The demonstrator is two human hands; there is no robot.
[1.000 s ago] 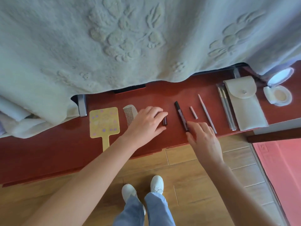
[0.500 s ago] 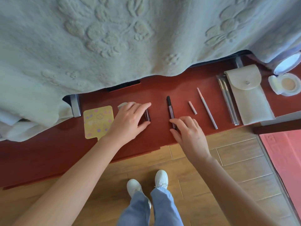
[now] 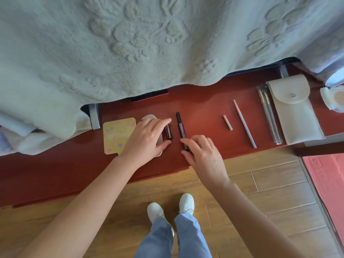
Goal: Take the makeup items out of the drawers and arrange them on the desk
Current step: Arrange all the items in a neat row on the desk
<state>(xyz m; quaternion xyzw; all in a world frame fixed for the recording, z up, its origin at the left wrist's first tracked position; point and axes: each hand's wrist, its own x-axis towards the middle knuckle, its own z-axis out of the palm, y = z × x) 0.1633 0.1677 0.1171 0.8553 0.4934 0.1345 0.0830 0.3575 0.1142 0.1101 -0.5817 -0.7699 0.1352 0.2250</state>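
Beige pouch [image 3: 296,116] flap shut | compact [image 3: 334,97] lid open | hands [image 3: 147,139] spread, gripping nothing

Glossy red lacquered wood desk [image 3: 204,101], plush embossed cloth blanket [image 3: 130,43], matt, perhaps leatherette pouch [image 3: 296,116], wood-plank floor [image 3: 260,192]

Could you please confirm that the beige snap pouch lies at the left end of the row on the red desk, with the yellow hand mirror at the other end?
Not quite: the head view shows the beige snap pouch toward the right end of the row on the red desk, and the yellow hand mirror at the left end.
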